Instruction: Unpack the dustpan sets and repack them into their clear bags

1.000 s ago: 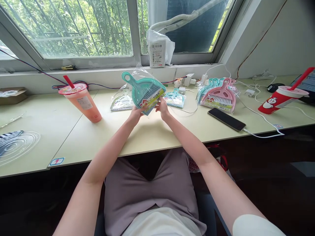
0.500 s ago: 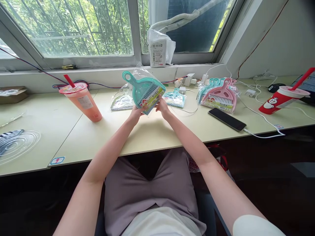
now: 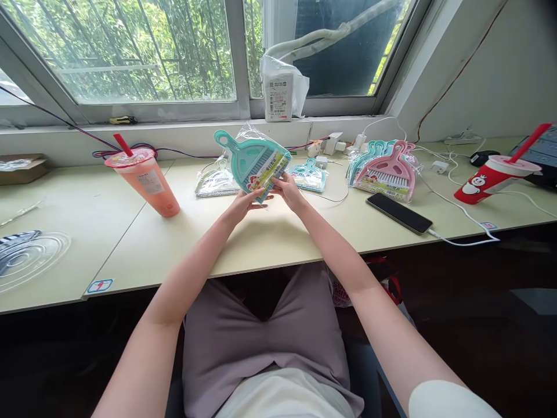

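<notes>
Mauve-grey trousers (image 3: 265, 348) nearest, tucked beneath the edge of a pale yellow surface (image 3: 270, 249). Held up over its middle in both hands, tilted: a teal dustpan-and-brush set (image 3: 250, 159) in clear film, handle towards far left. Left hand (image 3: 244, 204) gripping the near lower corner, some fingers spread out behind; right hand (image 3: 289, 190) pinching the right edge, beside the yellow label (image 3: 270, 170). Already bagged and labelled, by the look of it; not yet laid down; whether sealed, impossible to tell. To the right, a black phone (image 3: 399, 213) on a white cable (image 3: 463, 240), then a red cup (image 3: 487, 181); to the left, an orange drink (image 3: 150, 188). Beyond the hands, on the surface, a pale wrapped pack (image 3: 217, 183) at left and a teal pack (image 3: 308, 177) at right; farther right, a bunch of wrapped sets (image 3: 389, 171), pink in front of teal, likewise packed, to judge by the film. Farther off, white adapters (image 3: 334, 143) by the wall, a white box (image 3: 279, 97) on the sill, then the window (image 3: 148, 52) with bars and foliage outside.
</notes>
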`<state>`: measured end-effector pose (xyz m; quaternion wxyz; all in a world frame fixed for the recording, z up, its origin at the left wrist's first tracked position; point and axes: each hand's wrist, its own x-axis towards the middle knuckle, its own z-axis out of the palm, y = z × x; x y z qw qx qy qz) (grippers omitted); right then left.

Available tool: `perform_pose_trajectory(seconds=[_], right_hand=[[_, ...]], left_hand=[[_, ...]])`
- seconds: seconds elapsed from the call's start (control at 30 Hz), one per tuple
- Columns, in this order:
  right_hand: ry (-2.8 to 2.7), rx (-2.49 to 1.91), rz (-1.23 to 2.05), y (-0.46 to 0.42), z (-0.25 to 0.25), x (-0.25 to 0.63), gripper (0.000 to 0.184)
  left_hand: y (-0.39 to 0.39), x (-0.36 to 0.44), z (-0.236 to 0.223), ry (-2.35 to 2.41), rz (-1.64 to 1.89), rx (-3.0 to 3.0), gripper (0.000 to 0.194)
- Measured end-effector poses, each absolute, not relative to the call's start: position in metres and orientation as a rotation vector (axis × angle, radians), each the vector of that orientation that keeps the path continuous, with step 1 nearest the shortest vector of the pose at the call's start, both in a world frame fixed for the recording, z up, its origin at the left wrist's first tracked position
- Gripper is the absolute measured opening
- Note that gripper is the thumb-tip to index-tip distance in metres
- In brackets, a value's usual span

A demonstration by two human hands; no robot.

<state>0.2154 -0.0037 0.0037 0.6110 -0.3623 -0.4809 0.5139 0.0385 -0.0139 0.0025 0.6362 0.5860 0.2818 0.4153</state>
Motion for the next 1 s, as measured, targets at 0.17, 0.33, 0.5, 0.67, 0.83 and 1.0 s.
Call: perform_pose_trajectory(seconds=[0.17,0.33,0.5,0.67,0.83,1.0], right_hand=[[-1.09,-0.838,1.168,-0.004,0.001,0.212,0.024],[-1.064,-0.856,1.17,-0.008,0.003,0.209,0.023],[-1.054,-0.898,1.147,-0.013,0.008,0.211,0.028],[-1.065,-0.922,1.17,-0.012,0.006,0.208,0.026],[-1.058,-0.951,1.174,-0.011,0.004,0.207,0.02],[-1.046,-0.91,1.171,-0.012,0.008,0.209,0.017]], left_hand=[[-0.018,0.04,-0.002,0.563,0.629,1.447,0.067],[-0.01,0.041,-0.008,0.575,0.607,1.445,0.065],[-0.006,0.044,-0.002,0.584,1.016,1.326,0.061],[-0.001,0.043,0.002,0.674,1.239,1.228,0.058],[0.001,0.041,-0.004,0.744,1.179,1.229,0.063],[-0.002,0.043,-0.001,0.744,1.205,1.221,0.064]])
